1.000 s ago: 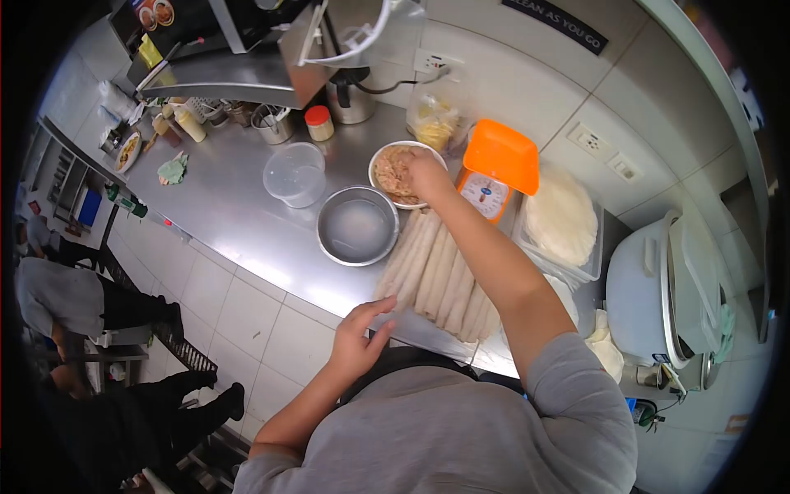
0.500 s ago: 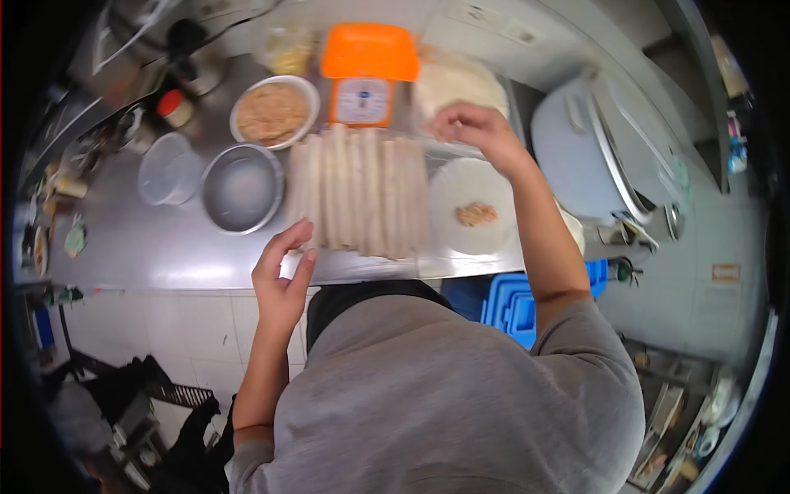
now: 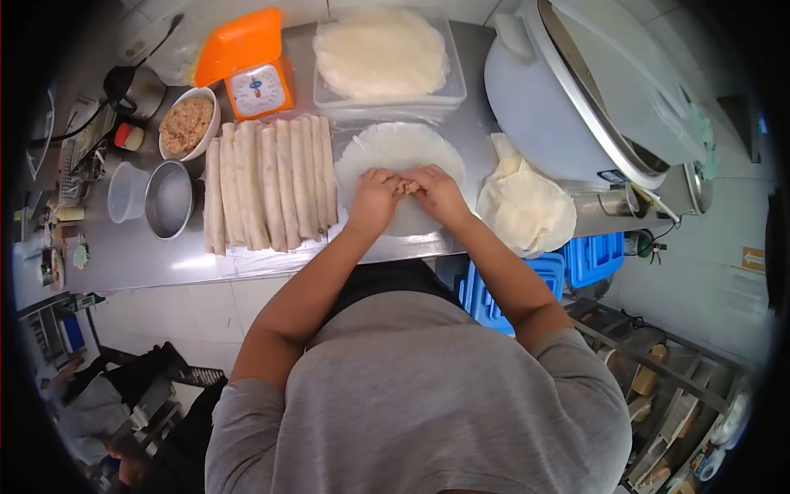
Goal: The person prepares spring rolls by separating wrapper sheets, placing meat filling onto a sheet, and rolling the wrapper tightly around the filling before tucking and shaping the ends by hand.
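Observation:
A round, pale wrapper (image 3: 383,142) lies flat on the metal counter in front of me, with a small heap of minced meat filling (image 3: 406,188) on it. From the left, my left hand (image 3: 376,198) presses curled fingers against the filling. My right hand (image 3: 438,194) pinches its other end, so both hands partly cover it. Just left of the wrapper, long pale rolls (image 3: 271,181) lie side by side in a row. To the right sits a loose, crumpled pile of wrappers (image 3: 527,206).
At the back stand an orange scale (image 3: 259,89) and a clear tub (image 3: 457,86) of stacked wrappers. A bowl of minced filling (image 3: 188,123), a metal bowl (image 3: 169,199) and a plastic container (image 3: 127,193) are left. A large white pot (image 3: 535,99) blocks the right.
Both hands, raised and apart before, have come down together onto the filling. The filling is gathered tighter between my fingers. My view has shifted right.

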Tool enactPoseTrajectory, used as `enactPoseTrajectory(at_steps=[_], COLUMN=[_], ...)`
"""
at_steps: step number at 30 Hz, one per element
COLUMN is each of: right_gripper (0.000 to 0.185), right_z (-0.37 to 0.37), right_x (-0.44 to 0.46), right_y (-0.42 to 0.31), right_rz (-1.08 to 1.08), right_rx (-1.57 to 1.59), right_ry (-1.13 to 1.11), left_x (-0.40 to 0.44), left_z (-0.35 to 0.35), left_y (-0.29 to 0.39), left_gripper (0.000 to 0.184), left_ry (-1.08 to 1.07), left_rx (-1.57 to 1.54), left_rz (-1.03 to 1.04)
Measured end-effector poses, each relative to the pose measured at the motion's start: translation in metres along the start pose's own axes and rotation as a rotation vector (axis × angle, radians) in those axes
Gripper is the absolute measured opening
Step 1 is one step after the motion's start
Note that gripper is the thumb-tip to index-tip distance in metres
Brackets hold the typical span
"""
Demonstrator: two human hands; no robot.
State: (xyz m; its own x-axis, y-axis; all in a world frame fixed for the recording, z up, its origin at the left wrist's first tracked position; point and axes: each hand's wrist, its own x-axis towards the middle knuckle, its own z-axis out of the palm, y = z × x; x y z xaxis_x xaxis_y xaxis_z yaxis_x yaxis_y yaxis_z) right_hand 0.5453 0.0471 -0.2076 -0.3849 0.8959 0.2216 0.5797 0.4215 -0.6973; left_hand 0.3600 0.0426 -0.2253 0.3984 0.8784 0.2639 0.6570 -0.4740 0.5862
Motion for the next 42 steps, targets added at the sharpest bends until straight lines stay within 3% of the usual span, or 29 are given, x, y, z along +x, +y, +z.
enactPoseTrajectory(at_steps=[2, 5, 11, 14, 20, 23, 26, 29, 32, 35, 38, 42], right_gripper=[0.038, 0.038, 0.033, 0.036, 0.035, 0.031, 0.024, 0.024, 0.016, 0.016, 0.027, 0.038], right_z=[-0.004, -0.022, -0.029, -0.029, -0.021, -0.037, -0.036, -0.051, -0.064, -0.038, -0.057, -0.047], right_x=[-0.001, -0.001, 0.000, -0.001, -0.020, -0.025, -0.027, -0.019, -0.019, -0.027, -0.024, -0.026], right_y=[0.006, -0.011, 0.029, 0.005, 0.024, 0.016, 0.035, 0.014, 0.016, 0.051, 0.034, 0.019], right_rz=[-0.018, -0.191, -0.135, -0.164, -0.065, -0.032, -0.120, 0.584, 0.703, 0.730, 0.664, 0.227], right_rx=[0.030, 0.049, 0.016, 0.109, 0.169, 0.211, -0.081, 0.577, 1.216, 0.717, 0.882, 0.408], right_ry=[-0.030, 0.112, -0.183, -0.002, -0.047, 0.021, 0.060, 0.215, 0.046, 0.129, 0.143, 0.030], left_x=[-0.003, -0.004, 0.004, 0.012, 0.009, 0.011, 0.015, 0.019, 0.017, 0.016, 0.014, 0.022], left_z=[0.002, -0.014, -0.004, -0.010, 0.010, -0.004, 0.011, 0.016, 0.014, 0.011, 0.006, 0.019], left_y=[-0.006, 0.008, 0.011, 0.032, 0.013, 0.028, 0.028, 0.029, 0.032, 0.032, 0.045, 0.048], left_gripper=[0.037, 0.030, 0.028, 0.029, 0.033, 0.029, 0.023, 0.020, 0.018, 0.021, 0.026, 0.033], left_ry=[0.007, 0.067, 0.015, 0.091, 0.010, 0.011, 0.084, 0.084, 0.084, 0.050, 0.059, 0.047], left_rx=[0.011, -0.001, 0.005, 0.024, 0.031, 0.020, 0.103, 0.118, 0.131, 0.111, 0.132, 0.138], left_rz=[0.040, 0.035, 0.062, -0.003, 0.133, 0.082, 0.157, 0.139, 0.134, 0.121, 0.078, 0.035])
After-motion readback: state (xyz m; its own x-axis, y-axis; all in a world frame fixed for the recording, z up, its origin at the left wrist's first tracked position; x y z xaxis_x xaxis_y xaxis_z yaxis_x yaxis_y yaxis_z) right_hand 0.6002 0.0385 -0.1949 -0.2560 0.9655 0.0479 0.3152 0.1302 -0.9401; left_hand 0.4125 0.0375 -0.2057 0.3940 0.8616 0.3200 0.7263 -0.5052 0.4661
